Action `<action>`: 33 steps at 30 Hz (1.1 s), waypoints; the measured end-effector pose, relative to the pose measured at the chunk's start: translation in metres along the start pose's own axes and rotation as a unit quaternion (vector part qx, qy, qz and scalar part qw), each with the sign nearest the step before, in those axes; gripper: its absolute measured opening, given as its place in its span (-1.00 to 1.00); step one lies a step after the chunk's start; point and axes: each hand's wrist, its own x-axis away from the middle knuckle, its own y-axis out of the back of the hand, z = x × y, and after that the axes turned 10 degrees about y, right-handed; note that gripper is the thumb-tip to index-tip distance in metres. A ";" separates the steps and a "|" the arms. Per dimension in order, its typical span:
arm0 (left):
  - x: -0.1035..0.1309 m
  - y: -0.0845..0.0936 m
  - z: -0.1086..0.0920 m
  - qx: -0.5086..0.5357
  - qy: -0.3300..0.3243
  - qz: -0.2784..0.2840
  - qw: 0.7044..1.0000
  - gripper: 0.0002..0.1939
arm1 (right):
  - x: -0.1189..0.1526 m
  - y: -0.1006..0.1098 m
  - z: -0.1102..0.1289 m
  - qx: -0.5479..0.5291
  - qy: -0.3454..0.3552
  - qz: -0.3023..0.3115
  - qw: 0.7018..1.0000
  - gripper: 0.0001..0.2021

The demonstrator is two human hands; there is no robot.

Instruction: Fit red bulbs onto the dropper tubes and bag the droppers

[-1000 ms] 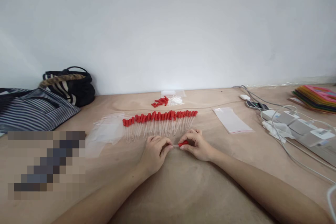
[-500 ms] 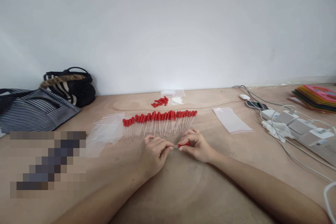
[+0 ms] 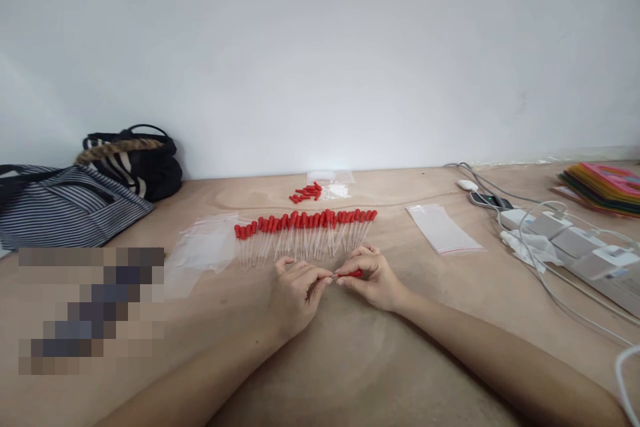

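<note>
In front of me, both hands meet end to end over the table. My left hand [image 3: 299, 287] pinches a thin clear dropper tube [image 3: 335, 276], most of it hidden by the fingers. Thumb and fingers of my right hand [image 3: 374, 280] are closed on a red rubber bulb [image 3: 354, 273] lined up with that tube. Just beyond the hands lies a row of droppers [image 3: 310, 220], red bulbs pointing away and clear tubes toward me. Farther back are loose red bulbs [image 3: 306, 193] beside a small pile of clear tubes [image 3: 336, 191].
Clear plastic bags [image 3: 205, 247] lie left of the row, another bag [image 3: 444, 230] to its right. Striped bags [image 3: 75, 203] stand far left. Chargers [image 3: 575, 240] with cables and a stack of coloured sheets [image 3: 603, 188] occupy the right side. A blurred patch covers the lower left.
The right hand's fingertips have come slightly closer to the left hand's, and less of the clear tube shows between them. The row and the piles have stayed put.
</note>
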 end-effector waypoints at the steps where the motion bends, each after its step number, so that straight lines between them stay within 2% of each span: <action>1: 0.000 -0.001 0.000 0.000 0.002 0.003 1.000 -0.85 | 0.000 0.000 0.000 -0.004 -0.002 0.001 1.000 -0.84; 8: -0.002 -0.003 0.004 -0.006 0.013 0.014 1.000 -0.84 | 0.000 0.003 -0.004 0.024 0.002 0.046 0.999 -0.80; 14: -0.001 -0.002 0.003 -0.011 0.017 0.027 0.999 -0.80 | 0.001 0.001 0.001 0.090 0.044 0.031 0.994 -0.93; 20: -0.002 -0.002 0.000 -0.007 0.022 0.042 0.999 -0.79 | -0.002 -0.002 0.003 0.074 0.024 0.030 0.997 -0.87; 25: -0.004 0.001 0.003 -0.001 0.029 0.065 0.997 -0.79 | -0.001 0.007 -0.002 0.079 0.018 0.048 0.996 -0.80; 29: -0.003 -0.001 0.008 -0.005 0.035 0.064 0.997 -0.79 | -0.001 0.012 -0.003 0.088 0.025 0.062 0.994 -0.88; 33: -0.002 -0.002 0.008 0.006 0.044 0.069 0.997 -0.78 | -0.004 0.014 -0.005 0.068 0.027 0.080 0.994 -0.86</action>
